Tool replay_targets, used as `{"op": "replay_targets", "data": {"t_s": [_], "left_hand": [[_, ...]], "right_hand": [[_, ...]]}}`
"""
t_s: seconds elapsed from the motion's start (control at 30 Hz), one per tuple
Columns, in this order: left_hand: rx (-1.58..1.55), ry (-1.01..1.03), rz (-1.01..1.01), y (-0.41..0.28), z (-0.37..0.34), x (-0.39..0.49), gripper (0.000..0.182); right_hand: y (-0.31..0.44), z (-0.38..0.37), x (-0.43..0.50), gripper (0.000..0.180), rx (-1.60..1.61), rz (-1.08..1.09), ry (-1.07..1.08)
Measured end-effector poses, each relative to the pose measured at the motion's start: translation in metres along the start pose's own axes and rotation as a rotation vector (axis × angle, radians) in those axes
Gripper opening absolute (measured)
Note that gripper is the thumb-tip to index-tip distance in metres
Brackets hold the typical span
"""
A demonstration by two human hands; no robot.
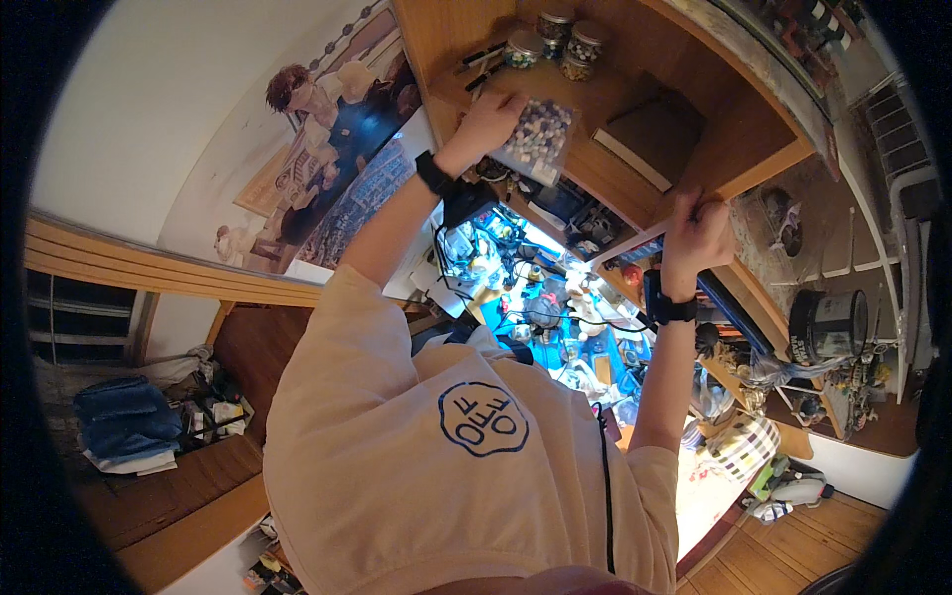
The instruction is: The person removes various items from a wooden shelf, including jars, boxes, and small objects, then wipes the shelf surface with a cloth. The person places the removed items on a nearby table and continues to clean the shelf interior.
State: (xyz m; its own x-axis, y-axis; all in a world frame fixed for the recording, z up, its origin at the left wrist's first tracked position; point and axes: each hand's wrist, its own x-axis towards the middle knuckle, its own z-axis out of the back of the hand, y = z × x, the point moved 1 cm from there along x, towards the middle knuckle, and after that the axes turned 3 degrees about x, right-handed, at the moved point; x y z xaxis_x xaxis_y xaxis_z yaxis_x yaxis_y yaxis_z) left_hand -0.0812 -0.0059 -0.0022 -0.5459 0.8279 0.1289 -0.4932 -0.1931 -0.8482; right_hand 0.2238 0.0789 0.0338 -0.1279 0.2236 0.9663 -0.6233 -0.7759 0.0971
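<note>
My left hand (491, 123) is closed on the upper left edge of a clear plastic bag (537, 137) filled with small white and dark purple beads or pebbles. It holds the bag at the front of a wooden shelf compartment (595, 97). Small glass jars (523, 50) of coloured pieces stand deeper inside, with dark pens (483, 71) beside them. To the right in the compartment lies a dark book or box (654, 130). My right hand (698, 234), fingers curled, is at the front edge of the wooden shelf board (766, 169); whether it grips the board is hidden.
Below the shelf, a brightly lit desk (550, 349) is crowded with small items and cables. A black cylindrical container (827, 323) with writing stands on the right-hand shelving. A large illustrated poster (327, 156) hangs at left. Folded blue cloth (126, 420) lies lower left.
</note>
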Motion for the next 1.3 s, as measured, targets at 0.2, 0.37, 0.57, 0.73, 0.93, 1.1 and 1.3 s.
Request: {"op": "replay_targets", "data": {"t_s": [0.2,0.37,0.57,0.73,0.93,1.1,1.3], "left_hand": [[0.234,-0.045,-0.068,-0.019,-0.012,0.045,0.052],[0.345,-0.08,-0.181,-0.024,-0.025,0.053,0.039],[0.495,-0.17,-0.309,-0.018,-0.033,0.052,0.033],[0.368,-0.285,-0.617,-0.026,-0.019,0.066,0.045],[0.438,-0.122,-0.346,-0.045,-0.024,0.096,0.075],[0.66,-0.042,-0.224,-0.052,-0.061,0.134,0.107],[0.66,-0.093,-0.272,-0.053,-0.075,0.144,0.085]], "right_hand": [[-0.001,0.001,0.0,0.029,0.019,-0.035,0.021],[-0.001,0.001,0.001,0.027,0.047,-0.046,0.026],[-0.002,0.001,0.002,0.025,0.018,-0.025,0.003],[-0.003,0.001,0.002,0.027,0.018,-0.017,0.004],[-0.004,0.001,0.002,0.027,0.009,0.024,0.007],[-0.003,0.0,0.003,0.031,-0.005,0.026,-0.011],[-0.005,0.001,0.001,0.034,0.003,0.042,0.007]]}}
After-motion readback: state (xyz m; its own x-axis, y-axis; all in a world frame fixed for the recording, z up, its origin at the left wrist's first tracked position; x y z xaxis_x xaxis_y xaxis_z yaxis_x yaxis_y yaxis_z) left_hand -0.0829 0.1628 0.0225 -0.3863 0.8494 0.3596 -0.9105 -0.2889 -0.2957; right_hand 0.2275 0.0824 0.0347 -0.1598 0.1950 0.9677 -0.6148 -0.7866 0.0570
